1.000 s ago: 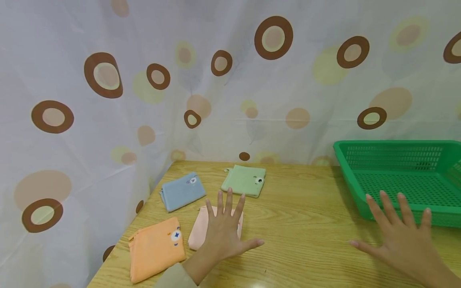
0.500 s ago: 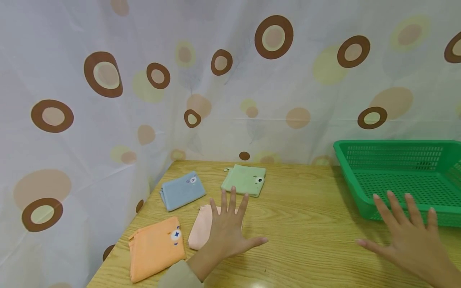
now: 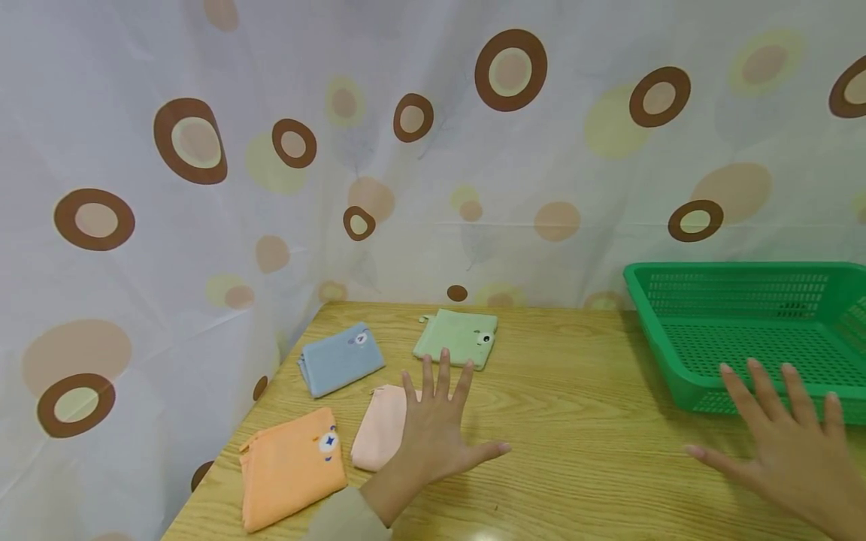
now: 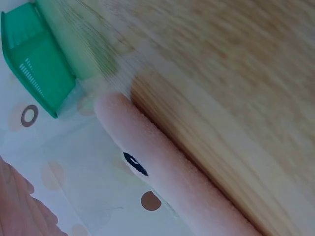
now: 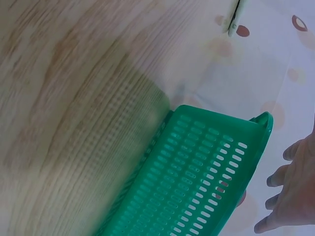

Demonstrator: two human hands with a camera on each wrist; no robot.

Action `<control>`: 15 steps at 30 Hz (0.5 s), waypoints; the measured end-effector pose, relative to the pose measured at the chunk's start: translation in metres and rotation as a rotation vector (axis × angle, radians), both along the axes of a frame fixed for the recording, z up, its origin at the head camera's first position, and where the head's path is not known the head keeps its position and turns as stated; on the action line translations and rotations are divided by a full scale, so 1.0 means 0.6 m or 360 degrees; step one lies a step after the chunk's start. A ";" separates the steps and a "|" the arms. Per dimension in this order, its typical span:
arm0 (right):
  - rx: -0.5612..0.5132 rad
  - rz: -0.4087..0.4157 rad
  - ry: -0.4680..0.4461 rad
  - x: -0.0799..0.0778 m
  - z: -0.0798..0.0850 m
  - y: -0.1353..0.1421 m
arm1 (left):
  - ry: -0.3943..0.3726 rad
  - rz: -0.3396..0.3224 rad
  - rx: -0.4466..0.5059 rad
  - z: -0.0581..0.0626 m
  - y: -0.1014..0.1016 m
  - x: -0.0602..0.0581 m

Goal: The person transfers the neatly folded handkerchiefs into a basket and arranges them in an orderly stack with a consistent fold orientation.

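In the head view my left hand [image 3: 433, 436] is spread with straight fingers over the right side of a folded pink towel [image 3: 379, 428], hiding part of it. The left wrist view shows that pink towel [image 4: 167, 167] close up, with a dark embroidered eye; the hand [image 4: 22, 206] appears at the lower left, apart from it. My right hand [image 3: 788, 451] is likewise spread, holding nothing, just in front of a green plastic basket [image 3: 652, 330]. From the right wrist, the basket's slotted wall [image 5: 197, 162] shows with the fingers [image 5: 290, 184] beside it.
A folded orange towel [image 3: 291, 473] lies at the near left of the wooden table [image 3: 561, 428]. Behind it are a blue towel [image 3: 341, 361] and a green towel [image 3: 453, 334], each with an embroidered face. A dotted curtain [image 3: 440, 180] hangs along the back and left.
Both hands have drifted slightly to the right, fingers still spread. More of the pink towel shows at its middle. The towels and basket have stayed in place.
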State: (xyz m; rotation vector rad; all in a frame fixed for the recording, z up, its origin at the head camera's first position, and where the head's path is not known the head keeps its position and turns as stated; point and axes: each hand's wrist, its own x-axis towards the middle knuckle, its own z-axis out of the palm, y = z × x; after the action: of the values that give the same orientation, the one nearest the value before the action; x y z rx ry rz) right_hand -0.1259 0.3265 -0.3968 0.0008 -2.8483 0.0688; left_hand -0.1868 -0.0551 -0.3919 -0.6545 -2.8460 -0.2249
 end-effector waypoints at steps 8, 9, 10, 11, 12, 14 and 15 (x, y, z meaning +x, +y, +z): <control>0.0015 -0.0091 -0.0006 -0.001 0.005 0.009 | -0.0031 -0.0012 0.0036 0.000 0.010 -0.002; 0.0007 -0.0094 -0.0013 -0.001 0.006 0.011 | -0.0038 -0.0014 0.0045 0.000 0.012 -0.002; -0.0004 -0.0096 -0.0021 0.000 0.006 0.013 | -0.0039 -0.0013 0.0049 0.000 0.014 -0.002; -0.0017 -0.0095 -0.0021 0.000 0.006 0.014 | -0.0042 -0.0018 0.0060 -0.001 0.015 -0.002; -0.0033 -0.0094 -0.0028 0.001 0.005 0.016 | -0.0046 -0.0020 0.0067 -0.001 0.017 -0.002; -0.0065 -0.0081 -0.0016 0.002 0.004 0.019 | -0.0030 -0.0014 0.0060 -0.003 0.021 -0.003; -0.0085 -0.0071 -0.0007 0.003 0.003 0.021 | -0.0026 -0.0008 0.0051 -0.003 0.023 -0.004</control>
State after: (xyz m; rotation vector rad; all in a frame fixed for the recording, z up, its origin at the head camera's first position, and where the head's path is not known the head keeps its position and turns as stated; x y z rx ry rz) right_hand -0.1244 0.3391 -0.3952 -0.0744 -2.8482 0.1357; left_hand -0.1893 -0.0412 -0.3938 -0.6564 -2.8504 -0.2778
